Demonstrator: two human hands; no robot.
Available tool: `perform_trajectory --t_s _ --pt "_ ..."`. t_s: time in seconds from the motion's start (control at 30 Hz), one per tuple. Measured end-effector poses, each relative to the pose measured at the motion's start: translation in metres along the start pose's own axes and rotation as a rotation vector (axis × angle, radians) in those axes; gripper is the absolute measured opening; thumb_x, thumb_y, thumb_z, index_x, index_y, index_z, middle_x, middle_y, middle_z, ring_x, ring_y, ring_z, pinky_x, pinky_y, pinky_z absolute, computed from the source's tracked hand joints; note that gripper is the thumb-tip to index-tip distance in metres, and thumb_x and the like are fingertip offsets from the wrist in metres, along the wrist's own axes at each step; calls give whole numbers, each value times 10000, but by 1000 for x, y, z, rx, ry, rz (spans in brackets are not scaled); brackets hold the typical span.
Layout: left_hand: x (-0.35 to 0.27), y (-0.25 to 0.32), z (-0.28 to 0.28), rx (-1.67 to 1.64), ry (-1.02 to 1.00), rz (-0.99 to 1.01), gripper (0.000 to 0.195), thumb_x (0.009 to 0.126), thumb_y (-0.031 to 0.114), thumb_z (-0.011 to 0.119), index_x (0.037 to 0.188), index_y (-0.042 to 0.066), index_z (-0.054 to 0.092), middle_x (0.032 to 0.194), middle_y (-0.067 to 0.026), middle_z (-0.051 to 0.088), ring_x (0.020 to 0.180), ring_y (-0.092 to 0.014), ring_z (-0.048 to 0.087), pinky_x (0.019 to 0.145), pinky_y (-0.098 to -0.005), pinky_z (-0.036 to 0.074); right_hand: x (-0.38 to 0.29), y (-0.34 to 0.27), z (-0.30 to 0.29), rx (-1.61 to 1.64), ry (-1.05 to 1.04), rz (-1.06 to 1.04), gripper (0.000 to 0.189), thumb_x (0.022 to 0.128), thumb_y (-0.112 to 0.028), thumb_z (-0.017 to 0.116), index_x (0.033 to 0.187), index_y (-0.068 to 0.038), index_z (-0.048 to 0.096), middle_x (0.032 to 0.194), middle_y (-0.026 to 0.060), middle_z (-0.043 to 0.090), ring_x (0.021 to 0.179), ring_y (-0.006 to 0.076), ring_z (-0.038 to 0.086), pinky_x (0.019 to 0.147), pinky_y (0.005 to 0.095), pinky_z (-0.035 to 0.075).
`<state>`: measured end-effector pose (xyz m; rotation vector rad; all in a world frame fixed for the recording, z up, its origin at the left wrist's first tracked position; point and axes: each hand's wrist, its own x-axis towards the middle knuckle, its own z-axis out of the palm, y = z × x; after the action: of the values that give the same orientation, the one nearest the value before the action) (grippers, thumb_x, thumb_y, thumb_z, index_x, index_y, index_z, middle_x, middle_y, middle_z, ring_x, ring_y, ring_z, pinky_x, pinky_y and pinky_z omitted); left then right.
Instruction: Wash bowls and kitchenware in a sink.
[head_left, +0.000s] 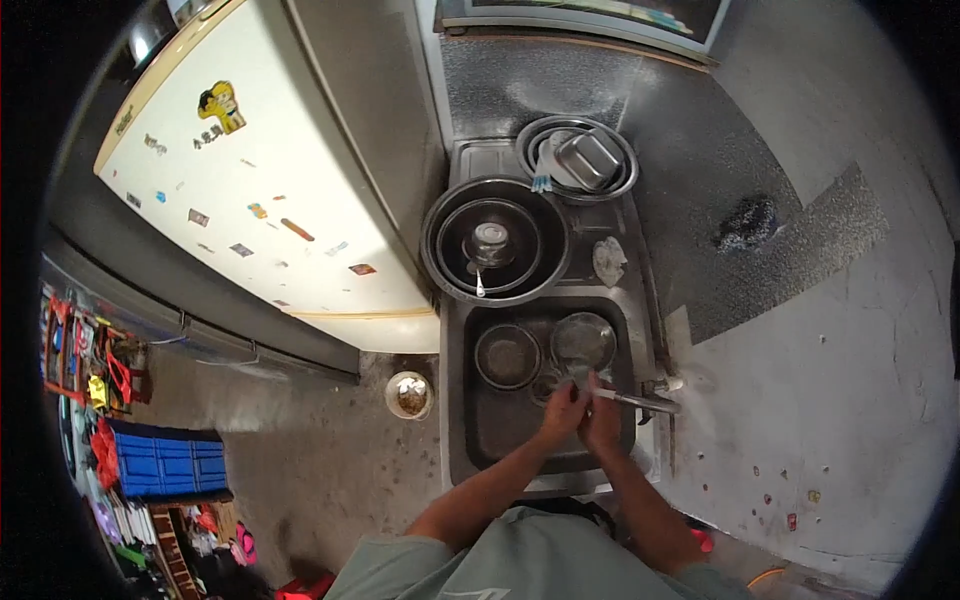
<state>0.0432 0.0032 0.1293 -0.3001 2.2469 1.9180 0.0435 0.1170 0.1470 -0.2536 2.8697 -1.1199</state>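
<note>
My left hand (564, 417) and my right hand (602, 418) are close together over the sink (517, 446), by the faucet spout (637, 400). Their fingers are curled around a small pale patch that is too blurred to name; it may be a thing or water. Just beyond my fingers a clear glass bowl (583, 336) rests in the sink. A smaller clear bowl (541, 388) is partly hidden by my left hand. At the sink's far left sits another round bowl (507, 357), with a dark rim.
Nested metal basins (435, 259) holding a small jar and a spoon overhang the sink's far edge. Behind them more stacked basins (630, 161) carry a rectangular metal container (590, 159). A crumpled cloth (609, 261) lies on the drainboard. Left are a refrigerator (247, 187) and a floor bucket (410, 396).
</note>
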Motion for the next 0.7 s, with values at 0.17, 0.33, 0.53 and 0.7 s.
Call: perform_trajectory --t_s 0.17,0.33,0.53,0.7 --pt "-8 6 -40 -369 32 -145 171 896 130 495 954 -16 563 795 -63 599 723 -152 567 661 -305 459 0 -26 -6 9 60 -149 569 775 -39 592 1310 -22 397 1167 209 527 1073 351 512 896 422 416" --pt "-17 28 -104 -465 -61 -340 203 924 117 461 1069 21 566 918 -29 604 814 -128 576 723 -301 491 -27 25 9 35 32 257 360 793 -55 580 1143 -3 513 1116 198 547 1042 358 520 896 415 413" --pt "34 49 -165 -789 4 -138 250 946 150 452 1178 71 504 1025 -30 575 917 -147 581 764 -325 524 -54 58 20 18 -277 386 470 808 -196 564 1222 -4 453 1166 211 505 1049 362 513 904 455 400" --pt "131 75 -185 -790 193 -49 312 934 137 476 1226 29 452 1110 -86 541 986 -198 560 768 -322 542 -90 76 44 103 -66 380 399 788 -92 566 1170 -10 486 1113 190 532 941 300 576 820 401 458"
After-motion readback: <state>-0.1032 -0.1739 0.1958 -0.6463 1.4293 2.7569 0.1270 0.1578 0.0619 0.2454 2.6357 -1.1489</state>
